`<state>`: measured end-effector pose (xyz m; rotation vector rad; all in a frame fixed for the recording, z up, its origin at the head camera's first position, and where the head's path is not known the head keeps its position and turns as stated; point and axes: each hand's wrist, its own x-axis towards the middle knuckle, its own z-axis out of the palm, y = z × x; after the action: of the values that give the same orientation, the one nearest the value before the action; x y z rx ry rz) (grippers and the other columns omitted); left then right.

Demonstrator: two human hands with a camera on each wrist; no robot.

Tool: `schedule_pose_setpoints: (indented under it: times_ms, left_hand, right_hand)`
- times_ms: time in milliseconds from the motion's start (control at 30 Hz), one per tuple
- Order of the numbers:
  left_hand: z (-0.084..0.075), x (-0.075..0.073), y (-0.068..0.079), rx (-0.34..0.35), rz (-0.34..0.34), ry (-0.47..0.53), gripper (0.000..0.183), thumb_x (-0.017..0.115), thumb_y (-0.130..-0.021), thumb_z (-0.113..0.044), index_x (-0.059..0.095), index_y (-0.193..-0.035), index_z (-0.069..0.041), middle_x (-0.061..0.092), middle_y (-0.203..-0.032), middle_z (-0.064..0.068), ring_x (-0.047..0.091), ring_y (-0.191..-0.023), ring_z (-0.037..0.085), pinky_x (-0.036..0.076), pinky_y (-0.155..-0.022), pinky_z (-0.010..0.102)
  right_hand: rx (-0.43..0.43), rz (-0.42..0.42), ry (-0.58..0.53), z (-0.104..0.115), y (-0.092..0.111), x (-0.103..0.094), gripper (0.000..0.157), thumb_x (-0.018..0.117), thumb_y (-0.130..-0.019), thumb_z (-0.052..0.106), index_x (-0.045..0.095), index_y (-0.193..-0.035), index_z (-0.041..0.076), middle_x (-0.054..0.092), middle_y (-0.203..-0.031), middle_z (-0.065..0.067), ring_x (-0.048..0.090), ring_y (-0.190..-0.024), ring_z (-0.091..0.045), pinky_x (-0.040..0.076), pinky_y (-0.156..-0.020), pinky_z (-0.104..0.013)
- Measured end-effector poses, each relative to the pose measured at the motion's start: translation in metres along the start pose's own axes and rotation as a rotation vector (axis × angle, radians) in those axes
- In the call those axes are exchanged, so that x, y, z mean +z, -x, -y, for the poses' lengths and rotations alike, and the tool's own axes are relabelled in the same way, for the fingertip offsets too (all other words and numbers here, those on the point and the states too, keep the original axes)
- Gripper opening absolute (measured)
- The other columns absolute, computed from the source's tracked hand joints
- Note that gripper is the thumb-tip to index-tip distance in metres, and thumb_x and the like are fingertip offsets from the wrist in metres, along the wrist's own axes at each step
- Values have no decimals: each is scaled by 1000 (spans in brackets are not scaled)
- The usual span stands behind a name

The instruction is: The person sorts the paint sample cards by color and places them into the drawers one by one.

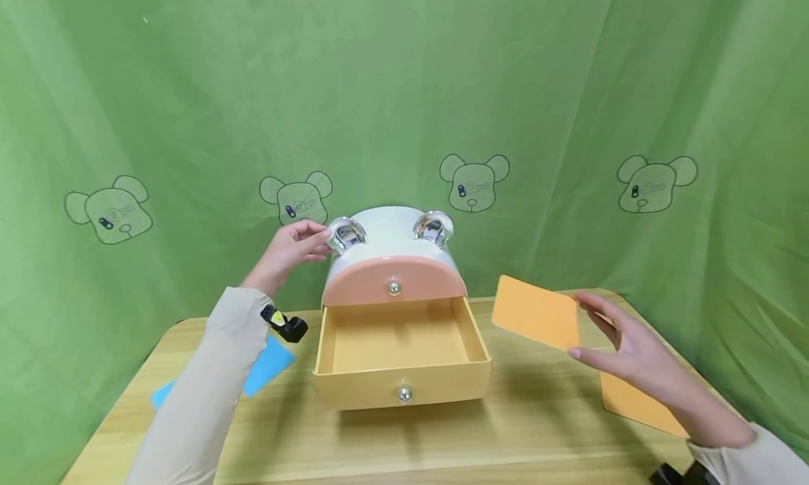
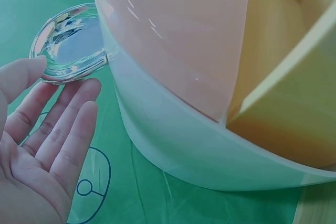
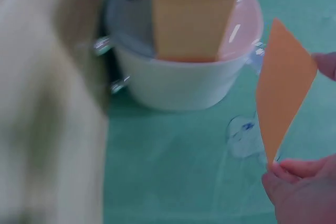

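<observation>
A storage box (image 1: 387, 234) with a white domed top has two shiny silver ears. My left hand (image 1: 287, 253) is at its left side, pinching the rim of the left ear (image 2: 73, 43) between thumb and fingers; the other fingers spread loosely below it. The yellow lower drawer (image 1: 403, 387) is pulled out with nothing inside, and the pink upper drawer (image 1: 366, 281) is closed. To the right of the box, my right hand (image 1: 632, 362) holds an orange card (image 1: 536, 313) above the table, thumb at one corner and fingers at another.
A second orange card (image 1: 640, 403) lies on the wooden table (image 1: 455, 446), partly behind my right hand. Blue cards (image 1: 268, 366) lie at the left, partly covered by my left sleeve. A green curtain (image 1: 379, 85) with bear outlines hangs behind and at both sides.
</observation>
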<state>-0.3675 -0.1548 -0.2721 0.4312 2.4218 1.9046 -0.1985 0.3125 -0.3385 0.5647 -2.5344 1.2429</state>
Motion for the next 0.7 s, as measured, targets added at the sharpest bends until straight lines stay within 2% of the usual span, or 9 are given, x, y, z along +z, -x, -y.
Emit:
schedule_pose_setpoints:
  times_ms: [33,100,200,233,300,467,700]
  left_hand:
    - [0,0,0,-1,-2,0,27,62,-91,-23,57,-111,-5,67,-95,-1,65,-97,26,55,-84,29]
    - [0,0,0,-2,-5,2,27,62,-92,-23,57,-110,-4,67,-95,-1,64,-98,28,55,-83,29]
    - [0,0,0,0,-9,0,27,62,-92,-22,57,-111,-4,67,-95,-1,64,-100,30,55,-83,29]
    - [0,-1,0,0,-10,-1,26,62,-92,-22,57,-110,-4,67,-95,-1,64,-99,29,55,-83,28]
    - [0,-1,0,3,-8,-4,27,62,-92,-23,57,-111,-4,67,-95,-1,65,-97,26,55,-83,28]
    - [2,-1,0,9,-6,1,26,62,-91,-21,57,-110,-4,68,-93,-1,66,-93,22,55,-83,29]
    - [2,0,0,14,0,9,27,63,-91,-21,57,-111,-4,68,-94,-1,63,-102,32,54,-86,33]
  right_hand:
    - [-43,15,-28,5,-5,1,75,68,-81,-1,26,-144,-2,34,-142,10,29,-125,17,28,-96,1]
    - [-97,63,-85,17,-14,3,73,67,-81,-4,27,-143,-4,36,-141,12,31,-126,14,28,-98,0]
    - [-148,132,-137,33,-26,13,73,67,-81,-4,27,-142,-5,36,-146,-3,31,-129,9,27,-101,-2]
    - [-151,152,-141,37,-29,17,73,68,-81,-2,28,-142,-4,35,-147,-9,31,-130,6,26,-102,-2]
    - [-144,191,-144,43,-36,26,73,69,-81,3,29,-142,-3,32,-147,-20,30,-136,-7,24,-103,-3]
    - [-114,249,-156,47,-52,49,75,72,-81,11,30,-141,-3,31,-147,-22,24,-136,-41,21,-104,-3]
    - [-78,285,-152,41,-64,68,83,76,-77,16,28,-142,-4,29,-148,-22,24,-138,-40,19,-103,-2]
